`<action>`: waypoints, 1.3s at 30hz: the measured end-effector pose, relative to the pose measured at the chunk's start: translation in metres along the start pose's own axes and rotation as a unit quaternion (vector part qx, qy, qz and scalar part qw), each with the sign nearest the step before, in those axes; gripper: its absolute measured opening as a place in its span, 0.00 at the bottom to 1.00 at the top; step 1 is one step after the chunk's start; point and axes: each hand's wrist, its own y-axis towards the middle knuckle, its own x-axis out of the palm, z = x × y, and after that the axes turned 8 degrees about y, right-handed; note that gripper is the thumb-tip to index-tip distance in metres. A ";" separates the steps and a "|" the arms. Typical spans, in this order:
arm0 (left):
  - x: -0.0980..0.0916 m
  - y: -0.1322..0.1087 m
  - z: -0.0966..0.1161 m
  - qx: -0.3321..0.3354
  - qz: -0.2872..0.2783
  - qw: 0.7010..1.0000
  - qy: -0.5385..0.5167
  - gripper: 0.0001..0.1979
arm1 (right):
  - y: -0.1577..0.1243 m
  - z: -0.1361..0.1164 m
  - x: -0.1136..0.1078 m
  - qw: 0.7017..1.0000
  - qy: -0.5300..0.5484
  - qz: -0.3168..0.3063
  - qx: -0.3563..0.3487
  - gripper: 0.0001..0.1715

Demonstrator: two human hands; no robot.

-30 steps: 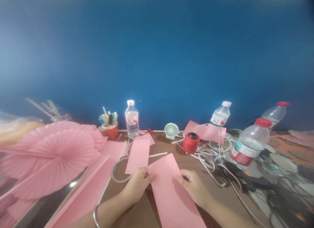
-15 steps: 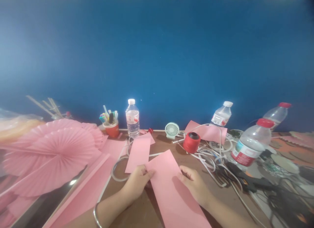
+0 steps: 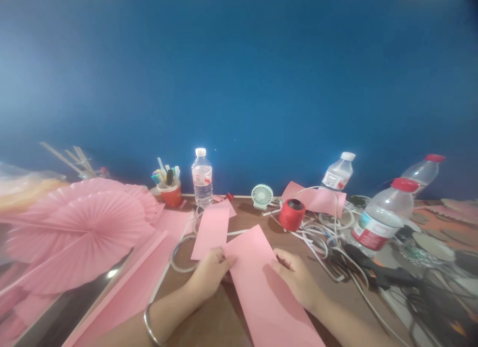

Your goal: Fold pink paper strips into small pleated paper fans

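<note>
Left of both hands, the round pleated pink paper fans lie flat. The left hand, fingers curled, pinches the left edge of the long pink paper strip. This strip lies flat on the brown table between the hands. The right hand, fingers loosely bent, presses on the strip's right edge. Beyond the right hand stands a red thread spool.

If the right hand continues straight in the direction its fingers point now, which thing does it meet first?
The right hand points up-left across the pink paper strip; beyond that edge, probably the left hand, though depth is unclear.
</note>
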 end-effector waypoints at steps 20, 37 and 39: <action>-0.001 0.000 -0.004 0.010 0.007 0.999 0.047 0.19 | -0.002 0.000 0.000 1.000 -0.005 -0.003 0.005 0.14; 0.000 0.000 -0.003 0.014 0.004 0.999 0.036 0.20 | 0.000 0.002 -0.001 1.000 -0.009 -0.008 0.001 0.14; 0.000 0.000 -0.003 0.013 0.000 0.999 0.034 0.20 | 0.000 0.002 -0.001 1.000 -0.009 -0.006 0.001 0.14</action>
